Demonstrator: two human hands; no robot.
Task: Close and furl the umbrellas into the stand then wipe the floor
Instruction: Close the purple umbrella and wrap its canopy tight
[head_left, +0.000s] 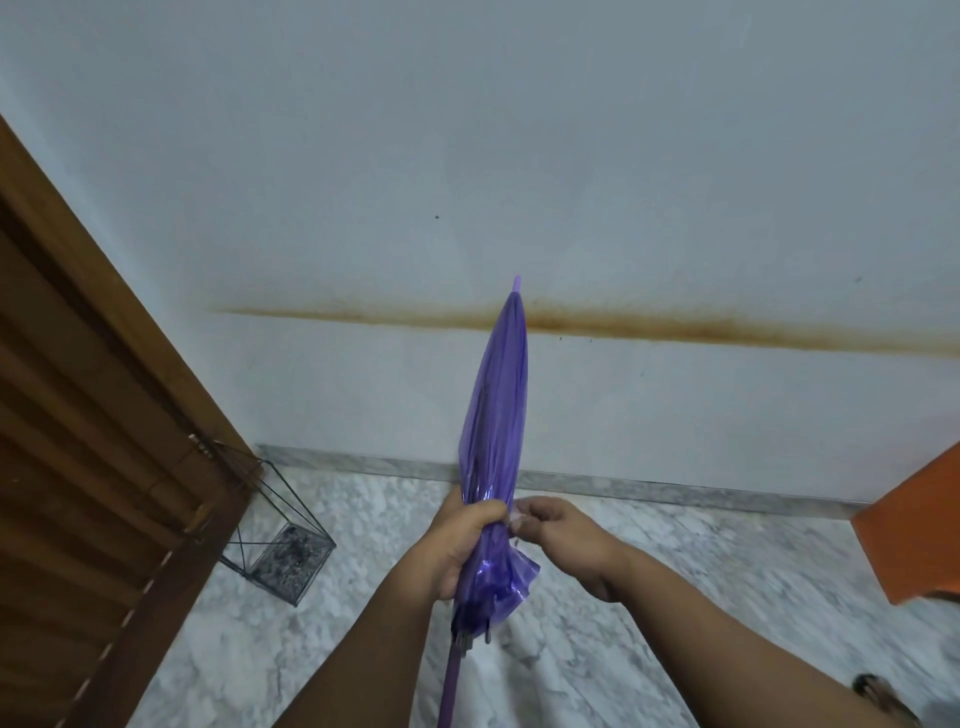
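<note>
The left hand (462, 540) gripped the closed purple umbrella (496, 431), tip raised, while the right hand (550, 525) pinched its strap. The wire stand (275, 530) in the floor's (649, 597) left corner looked empty; stowing and wiping seemingly remained.

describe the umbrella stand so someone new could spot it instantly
Find the brown slatted wooden door on the left. At its foot, on the grey marbled floor, stands the thin black wire-frame umbrella stand, in the corner by the white wall. It is the only see-through cage there, with nothing visible inside.
</note>
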